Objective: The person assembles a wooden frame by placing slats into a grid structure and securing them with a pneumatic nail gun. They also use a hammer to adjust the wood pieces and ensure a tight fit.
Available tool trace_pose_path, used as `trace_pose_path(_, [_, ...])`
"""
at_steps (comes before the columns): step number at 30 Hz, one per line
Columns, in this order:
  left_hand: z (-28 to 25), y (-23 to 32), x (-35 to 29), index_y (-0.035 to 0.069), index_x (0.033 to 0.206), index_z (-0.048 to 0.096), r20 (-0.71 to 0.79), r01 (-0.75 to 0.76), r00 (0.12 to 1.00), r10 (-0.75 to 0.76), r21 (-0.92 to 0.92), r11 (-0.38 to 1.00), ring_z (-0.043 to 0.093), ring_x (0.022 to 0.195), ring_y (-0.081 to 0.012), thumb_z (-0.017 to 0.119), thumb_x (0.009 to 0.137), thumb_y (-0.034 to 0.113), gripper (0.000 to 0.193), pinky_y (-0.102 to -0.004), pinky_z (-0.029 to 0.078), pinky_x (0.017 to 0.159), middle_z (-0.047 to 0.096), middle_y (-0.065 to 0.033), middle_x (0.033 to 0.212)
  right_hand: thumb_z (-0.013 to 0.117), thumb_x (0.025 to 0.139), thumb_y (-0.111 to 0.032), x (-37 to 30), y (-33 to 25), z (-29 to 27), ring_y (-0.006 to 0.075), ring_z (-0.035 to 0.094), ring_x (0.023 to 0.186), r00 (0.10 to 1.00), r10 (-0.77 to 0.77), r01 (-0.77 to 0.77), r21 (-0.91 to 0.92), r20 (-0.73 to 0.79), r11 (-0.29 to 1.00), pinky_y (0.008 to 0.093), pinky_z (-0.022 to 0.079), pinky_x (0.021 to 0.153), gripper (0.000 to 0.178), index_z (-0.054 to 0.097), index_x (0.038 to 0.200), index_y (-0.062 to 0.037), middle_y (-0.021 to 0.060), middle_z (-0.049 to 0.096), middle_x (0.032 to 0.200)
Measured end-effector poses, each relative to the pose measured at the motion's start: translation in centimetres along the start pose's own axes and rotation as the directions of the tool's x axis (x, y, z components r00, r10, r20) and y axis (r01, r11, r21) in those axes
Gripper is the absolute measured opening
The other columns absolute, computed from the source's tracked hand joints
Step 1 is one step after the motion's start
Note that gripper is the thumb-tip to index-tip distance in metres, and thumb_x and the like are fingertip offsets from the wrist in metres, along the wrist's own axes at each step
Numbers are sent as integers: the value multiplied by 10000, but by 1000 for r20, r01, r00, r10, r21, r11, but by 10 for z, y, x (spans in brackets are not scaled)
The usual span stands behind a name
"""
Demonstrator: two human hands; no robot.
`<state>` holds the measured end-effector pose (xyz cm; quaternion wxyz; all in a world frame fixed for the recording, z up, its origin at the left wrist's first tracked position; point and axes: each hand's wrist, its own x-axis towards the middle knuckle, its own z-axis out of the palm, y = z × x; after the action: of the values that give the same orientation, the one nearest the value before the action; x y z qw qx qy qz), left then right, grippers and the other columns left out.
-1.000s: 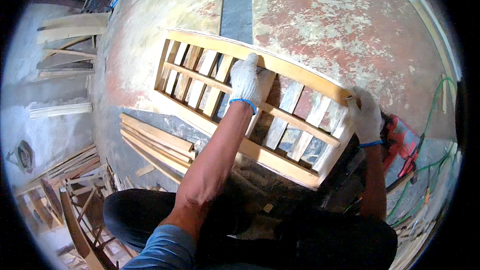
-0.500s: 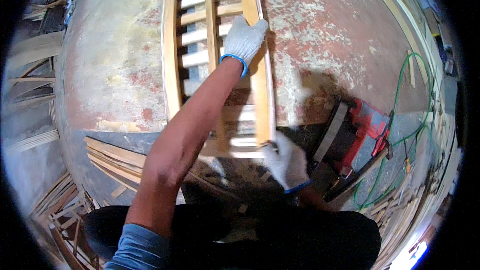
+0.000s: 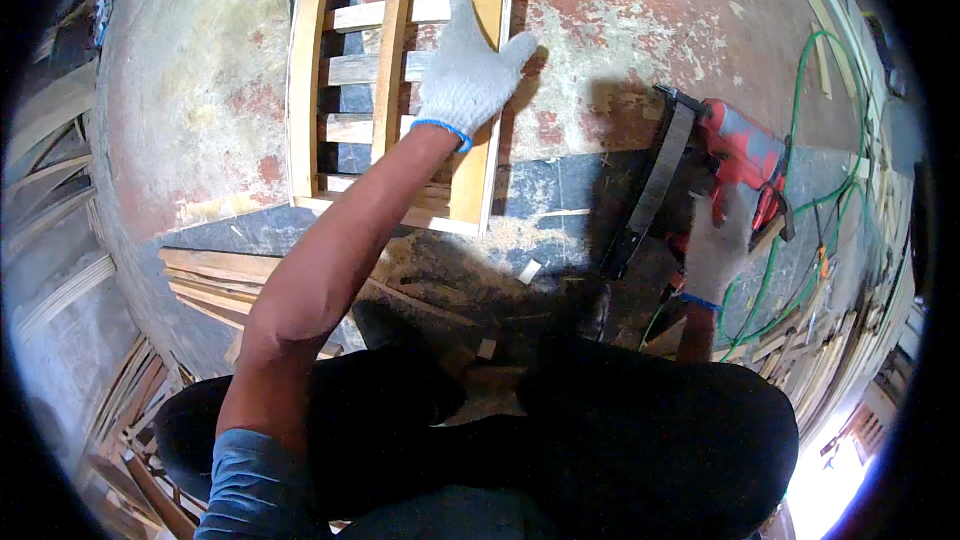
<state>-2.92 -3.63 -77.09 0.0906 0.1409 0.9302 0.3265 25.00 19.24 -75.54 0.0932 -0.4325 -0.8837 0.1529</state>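
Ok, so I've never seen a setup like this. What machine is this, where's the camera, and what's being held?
There's no machine doing the handling, just a person's own hands in pale gloves with blue cuffs. The camera sits on their head, looking down. Its wide lens bends straight edges and leaves dark corners.

The gloved left hand lies spread over one side rail of a slatted wooden frame, which rests on the worn floor. The gloved right hand is at the handle of a red and black tool; I can't tell whether it's gripping it.

Near the tool, a green hose loops across the floor, and loose wood strips lie to the person's left.
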Motion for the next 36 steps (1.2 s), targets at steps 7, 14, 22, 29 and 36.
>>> trace_pose_path(7, [12, -11, 5, -83, 1489, 336, -68, -70, 995, 73, 53, 996, 613, 1210, -496, 748, 851, 388, 894, -515, 494, 1039, 561, -378, 1343, 678, 991, -306, 40, 60, 12, 166, 642, 979, 770, 297, -626, 578, 565, 523, 316, 508, 889, 507, 600, 1395, -10, 85, 704, 1131])
trace_pose_path(14, [3, -2, 6, -70, 1320, 459, 35, -11, 999, 10, 38, 999, 646, 1143, -488, 743, 828, 363, 715, -502, 522, 985, 612, -338, 1247, 584, 1015, -298, 53, 43, 26, 166, 477, 546, 558, -248, -830, 527, 792, -182, 330, 422, 521, 173, 561, 930, -150, -2, 499, 679])
trace_pose_path(22, [7, -15, 9, -65, 1329, 481, 12, -41, 999, 40, 56, 998, 658, 1116, -487, 755, 837, 388, 723, -524, 524, 977, 648, -324, 1200, 634, 901, -351, -5, 29, 43, 212, 526, 506, 167, -573, -977, 214, 803, 15, 386, 440, 512, 316, 570, 722, -98, 48, 545, 591])
trace_pose_path(29, [6, -6, 8, -67, 1295, 534, 1, -60, 998, 60, 140, 988, 663, 1130, -409, 744, 877, 310, 601, -448, 520, 994, 656, -289, 1218, 625, 910, -307, -9, 13, 56, 209, 535, 487, 24, -689, -998, 62, 724, 30, 388, 472, 487, 275, 579, 766, -78, 59, 547, 591])
trace_pose_path(36, [6, -10, 10, -61, 1297, 541, 23, -90, 996, 90, 32, 995, 668, 1123, -406, 727, 875, 331, 606, -457, 525, 997, 656, -283, 1219, 616, 922, -336, -3, 5, 57, 217, 539, 493, -64, -639, -988, 41, 767, 149, 389, 474, 501, 285, 588, 772, -95, 41, 558, 609])
